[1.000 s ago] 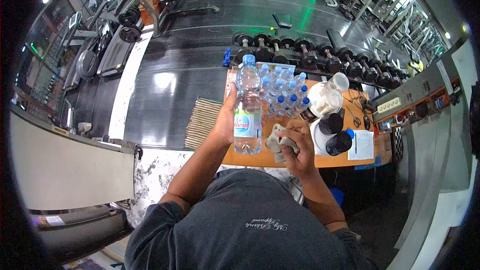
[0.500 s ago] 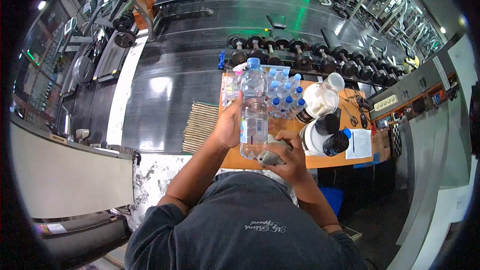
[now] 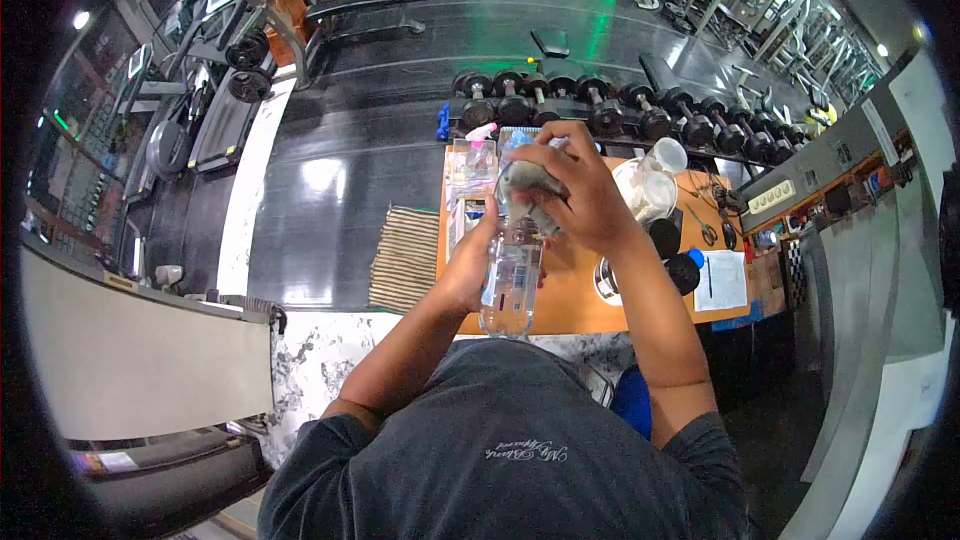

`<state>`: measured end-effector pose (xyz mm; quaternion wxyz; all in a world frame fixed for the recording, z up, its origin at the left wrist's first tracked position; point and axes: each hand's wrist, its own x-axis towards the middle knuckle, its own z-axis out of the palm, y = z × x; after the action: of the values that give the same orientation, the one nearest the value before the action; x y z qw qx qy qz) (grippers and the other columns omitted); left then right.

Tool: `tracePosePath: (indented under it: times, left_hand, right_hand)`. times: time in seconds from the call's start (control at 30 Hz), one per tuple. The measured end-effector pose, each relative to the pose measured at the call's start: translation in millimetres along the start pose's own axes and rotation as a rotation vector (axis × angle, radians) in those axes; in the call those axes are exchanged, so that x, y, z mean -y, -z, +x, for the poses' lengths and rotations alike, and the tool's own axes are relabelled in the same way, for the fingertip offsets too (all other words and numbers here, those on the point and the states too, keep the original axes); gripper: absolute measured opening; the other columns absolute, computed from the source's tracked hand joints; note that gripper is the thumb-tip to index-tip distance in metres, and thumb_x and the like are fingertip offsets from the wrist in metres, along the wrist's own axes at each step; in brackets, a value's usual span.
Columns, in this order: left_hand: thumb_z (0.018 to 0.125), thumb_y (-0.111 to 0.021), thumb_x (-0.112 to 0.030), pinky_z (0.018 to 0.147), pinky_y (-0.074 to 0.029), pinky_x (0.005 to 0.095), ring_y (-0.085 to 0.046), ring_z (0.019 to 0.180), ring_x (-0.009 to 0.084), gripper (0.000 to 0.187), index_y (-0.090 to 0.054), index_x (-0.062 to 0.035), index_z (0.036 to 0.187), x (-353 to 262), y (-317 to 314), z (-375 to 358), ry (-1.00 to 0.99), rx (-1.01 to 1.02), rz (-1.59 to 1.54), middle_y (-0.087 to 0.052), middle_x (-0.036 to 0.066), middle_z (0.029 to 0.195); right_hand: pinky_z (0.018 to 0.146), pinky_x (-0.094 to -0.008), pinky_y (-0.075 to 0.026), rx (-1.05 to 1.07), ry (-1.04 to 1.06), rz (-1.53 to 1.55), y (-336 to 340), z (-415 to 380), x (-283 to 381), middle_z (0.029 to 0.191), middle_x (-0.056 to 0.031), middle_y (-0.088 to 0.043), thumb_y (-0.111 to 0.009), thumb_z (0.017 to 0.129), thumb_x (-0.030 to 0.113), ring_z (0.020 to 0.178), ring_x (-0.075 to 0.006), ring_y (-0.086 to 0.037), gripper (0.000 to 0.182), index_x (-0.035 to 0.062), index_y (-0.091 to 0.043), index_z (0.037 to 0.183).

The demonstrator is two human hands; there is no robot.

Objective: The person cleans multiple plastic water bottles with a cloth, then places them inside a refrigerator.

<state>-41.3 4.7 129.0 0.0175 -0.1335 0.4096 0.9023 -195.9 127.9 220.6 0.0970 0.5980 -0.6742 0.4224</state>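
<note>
My left hand (image 3: 470, 268) is wrapped around the side of a large clear plastic water bottle (image 3: 511, 290), held upright in front of my chest. A bunched grey cloth (image 3: 530, 180) is in the fingers of my right hand (image 3: 588, 192). That cloth presses against the upper part of the bottle, covering its shoulder and cap. Behind my hands the smaller blue-capped bottles are mostly hidden. A spray bottle with a pink-and-white nozzle (image 3: 481, 132) stands at the table's far left.
On the wooden table (image 3: 590, 315) stand white tubs (image 3: 655, 192) and dark-lidded containers (image 3: 682, 273). Scissors (image 3: 706, 230) and a paper sheet with a pen (image 3: 728, 282) lie to the right. A striped mat (image 3: 404, 258) lies left; a dumbbell rack (image 3: 606, 116) stands beyond.
My right hand has carried the cloth from the bottle's base up to its top. The bottle has dropped slightly towards me, still in my left hand.
</note>
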Motion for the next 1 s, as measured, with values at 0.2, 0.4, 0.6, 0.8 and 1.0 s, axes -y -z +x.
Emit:
tracePosePath:
  times: [0.2,0.4,0.6,0.8,1.0]
  left_hand:
    - [0.1,-0.036,-0.078,0.074,-0.063,0.043,-0.074,0.083,0.028,0.083,-0.058,-0.0043,0.131,-1,4,-6,0.003,-0.054,0.038,-0.072,0.015,0.103]
    - [0.105,-0.042,-0.065,0.08,-0.062,0.0415,-0.073,0.093,0.0262,0.069,-0.055,-0.0052,0.137,3,20,-3,-0.228,-0.059,0.2,-0.07,0.014,0.111]
    - [0.104,-0.041,-0.068,0.085,-0.061,0.0397,-0.071,0.102,0.0232,0.074,-0.054,-0.0051,0.14,-4,3,-3,-0.085,-0.124,-0.061,-0.069,0.013,0.116]
    - [0.103,-0.043,-0.07,0.091,-0.06,0.0415,-0.07,0.108,0.0244,0.078,-0.054,-0.0026,0.14,-2,27,8,0.03,0.002,-0.185,-0.069,0.013,0.118]
    - [0.105,-0.04,-0.069,0.089,-0.06,0.0395,-0.07,0.107,0.0249,0.076,-0.056,-0.0029,0.14,-9,-2,0,-0.077,-0.116,-0.089,-0.069,0.015,0.119]
  right_hand:
    - [0.085,-0.0431,-0.057,-0.069,-0.096,-0.116,-17,12,6,0.114,-0.015,-0.06,-0.078,0.09,0.02,0.099,-0.0339,-0.068,0.035,0.0102,-0.071,0.122]
    - [0.083,-0.0408,-0.06,0.173,0.047,-0.045,-31,-14,47,0.113,-0.0102,-0.064,-0.083,0.083,0.017,0.097,-0.0291,-0.071,0.036,0.0148,-0.075,0.118]
    - [0.08,-0.0414,-0.058,-0.006,-0.034,-0.061,-23,-15,39,0.11,-0.0082,-0.064,-0.083,0.083,0.017,0.094,-0.0294,-0.07,0.037,0.0118,-0.073,0.118]
    - [0.079,-0.0389,-0.059,0.284,0.087,-0.061,-30,-41,67,0.107,-0.0061,-0.062,-0.083,0.084,0.021,0.092,-0.0237,-0.07,0.038,0.018,-0.073,0.12]
    - [0.07,-0.0365,-0.06,0.113,-0.003,-0.107,-27,-33,55,0.106,-0.0074,-0.062,-0.082,0.084,0.021,0.087,-0.0236,-0.07,0.035,0.0153,-0.072,0.117]
